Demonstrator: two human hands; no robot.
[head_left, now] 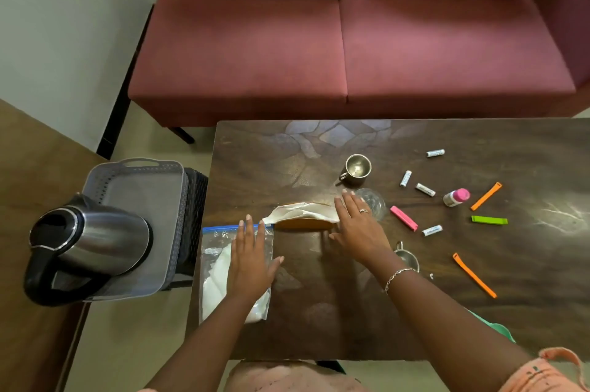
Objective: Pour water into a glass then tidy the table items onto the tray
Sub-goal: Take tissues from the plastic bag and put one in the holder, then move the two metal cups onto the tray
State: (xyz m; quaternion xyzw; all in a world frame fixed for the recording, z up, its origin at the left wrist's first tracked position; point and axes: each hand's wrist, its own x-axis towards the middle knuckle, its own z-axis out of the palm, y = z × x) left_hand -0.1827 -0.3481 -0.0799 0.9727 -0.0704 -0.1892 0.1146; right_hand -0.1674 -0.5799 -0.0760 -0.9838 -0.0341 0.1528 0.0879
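I have the left hand (252, 260) flat on the zip bag (217, 264) at the tabletop's (351, 312) left edge, fingers straight, gripping nothing. The right hand (357, 225) is likewise spread and empty, its fingers over the end of a paper napkin (300, 211). The glass (376, 200) stands just beside those fingertips, toward the far edge. The kettle (95, 241) sits on the grey tray (143, 187) beyond the left edge, with its handle toward the near side. I judge the left hand is the nearer one for fetching the kettle. The print on the batteries (435, 153) is too small to read.
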